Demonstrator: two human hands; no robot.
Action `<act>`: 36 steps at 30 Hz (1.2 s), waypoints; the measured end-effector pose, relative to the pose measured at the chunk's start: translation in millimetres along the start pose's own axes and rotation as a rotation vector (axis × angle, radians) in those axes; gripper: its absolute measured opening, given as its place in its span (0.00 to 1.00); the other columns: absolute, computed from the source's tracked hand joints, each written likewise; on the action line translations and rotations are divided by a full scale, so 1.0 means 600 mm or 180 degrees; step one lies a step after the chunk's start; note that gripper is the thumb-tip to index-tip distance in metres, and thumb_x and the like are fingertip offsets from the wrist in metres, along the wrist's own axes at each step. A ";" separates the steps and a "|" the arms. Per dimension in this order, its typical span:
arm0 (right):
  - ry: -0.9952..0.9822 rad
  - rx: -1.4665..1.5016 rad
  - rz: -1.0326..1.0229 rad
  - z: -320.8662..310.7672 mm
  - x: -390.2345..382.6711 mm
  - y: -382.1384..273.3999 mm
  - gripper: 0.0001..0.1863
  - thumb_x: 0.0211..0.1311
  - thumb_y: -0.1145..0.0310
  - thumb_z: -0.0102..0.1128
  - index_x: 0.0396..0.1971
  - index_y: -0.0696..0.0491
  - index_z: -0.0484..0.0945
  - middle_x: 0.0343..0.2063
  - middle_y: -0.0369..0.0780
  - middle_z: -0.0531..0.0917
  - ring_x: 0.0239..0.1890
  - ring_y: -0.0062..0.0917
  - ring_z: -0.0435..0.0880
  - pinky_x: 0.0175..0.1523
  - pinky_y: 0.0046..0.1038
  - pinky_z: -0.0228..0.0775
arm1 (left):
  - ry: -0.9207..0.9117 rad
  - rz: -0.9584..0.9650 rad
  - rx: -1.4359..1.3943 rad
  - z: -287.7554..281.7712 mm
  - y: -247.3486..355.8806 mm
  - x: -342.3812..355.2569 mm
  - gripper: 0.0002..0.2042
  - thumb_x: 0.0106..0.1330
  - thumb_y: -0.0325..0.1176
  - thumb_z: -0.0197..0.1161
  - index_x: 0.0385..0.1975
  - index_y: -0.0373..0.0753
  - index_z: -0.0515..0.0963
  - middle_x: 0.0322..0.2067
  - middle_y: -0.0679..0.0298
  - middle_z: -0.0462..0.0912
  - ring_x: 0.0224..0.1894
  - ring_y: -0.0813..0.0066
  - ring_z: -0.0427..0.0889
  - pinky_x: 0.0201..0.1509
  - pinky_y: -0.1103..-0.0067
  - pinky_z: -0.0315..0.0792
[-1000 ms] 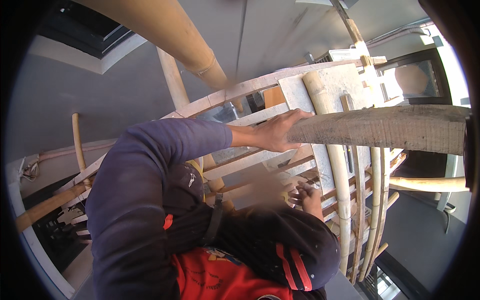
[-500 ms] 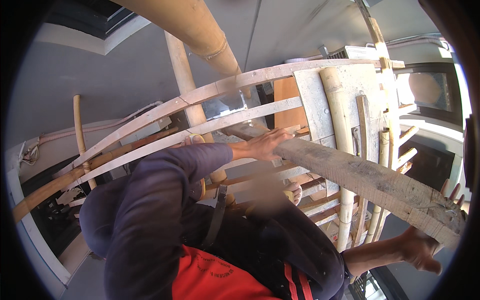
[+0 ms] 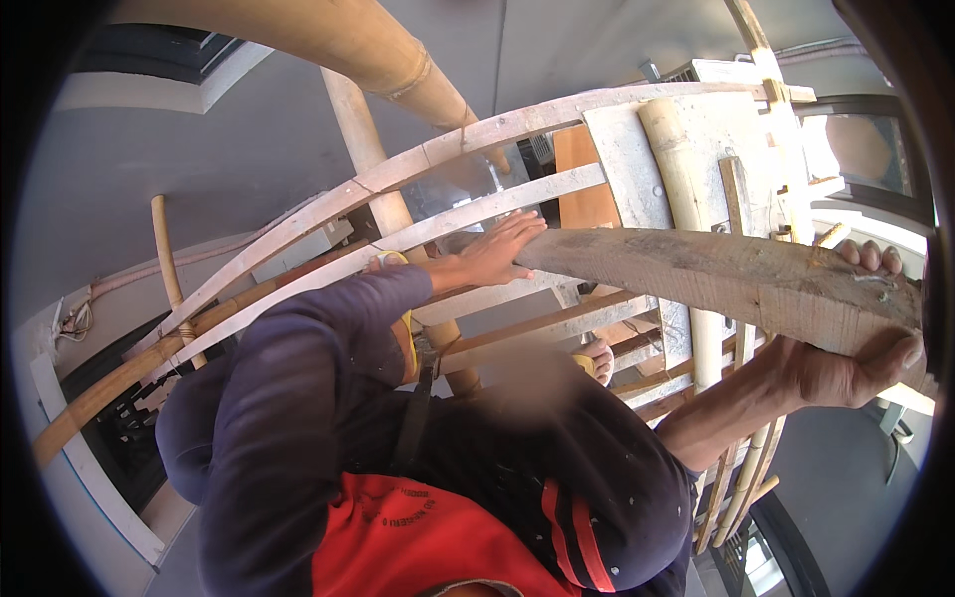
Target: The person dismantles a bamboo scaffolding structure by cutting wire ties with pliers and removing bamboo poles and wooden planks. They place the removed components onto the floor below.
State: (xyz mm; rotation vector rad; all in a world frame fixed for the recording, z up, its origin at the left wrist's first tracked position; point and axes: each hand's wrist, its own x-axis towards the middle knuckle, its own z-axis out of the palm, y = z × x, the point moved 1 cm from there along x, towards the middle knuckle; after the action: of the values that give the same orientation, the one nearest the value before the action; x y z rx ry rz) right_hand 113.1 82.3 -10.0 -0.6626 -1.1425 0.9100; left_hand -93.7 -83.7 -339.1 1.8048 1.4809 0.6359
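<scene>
The timber beam (image 3: pixel 686 274) is clamped at its right end by the right hand (image 3: pixel 844 374), fingers wrapped over the top, while the left hand (image 3: pixel 492 251) is spread open at its other end. The beam is held across a bamboo pole (image 3: pixel 678 164) — pale slats (image 3: pixel 552 187) are set just beside it, grey walls (image 3: pixel 269 149) beyond.

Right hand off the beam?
No, the right hand grips the beam, fingertips over its far edge and thumb at its near side.
</scene>
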 end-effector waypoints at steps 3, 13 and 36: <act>0.0128 -0.0181 0.0155 0.019 -0.021 0.022 0.34 0.59 0.45 0.54 0.50 0.64 0.70 0.38 0.49 0.76 0.39 0.34 0.79 0.42 0.31 0.77 | -0.0158 0.0551 0.0263 -0.070 0.020 0.001 0.35 0.55 0.31 0.65 0.63 0.33 0.59 0.64 0.48 0.57 0.66 0.49 0.60 0.72 0.66 0.55; 0.0101 -0.0215 0.0475 0.083 -0.104 0.132 0.36 0.50 0.68 0.71 0.55 0.59 0.59 0.38 0.44 0.77 0.40 0.28 0.78 0.47 0.31 0.74 | 0.0525 0.1052 -0.0550 -0.284 0.182 0.059 0.30 0.61 0.29 0.62 0.62 0.32 0.57 0.59 0.46 0.64 0.62 0.53 0.67 0.63 0.65 0.64; -0.1619 -0.1570 0.1449 -0.051 -0.368 0.212 0.47 0.45 0.62 0.73 0.62 0.60 0.54 0.50 0.54 0.68 0.56 0.47 0.70 0.57 0.41 0.66 | -0.0195 0.0589 0.0551 -0.232 0.287 0.099 0.29 0.52 0.23 0.68 0.55 0.30 0.66 0.48 0.47 0.76 0.51 0.54 0.78 0.56 0.68 0.70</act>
State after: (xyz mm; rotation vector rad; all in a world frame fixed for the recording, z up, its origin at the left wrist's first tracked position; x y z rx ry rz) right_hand 76.9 -47.6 -228.5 -1.1669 -1.7404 1.2360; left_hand -76.5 -12.8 -121.8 2.0935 1.3743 0.5501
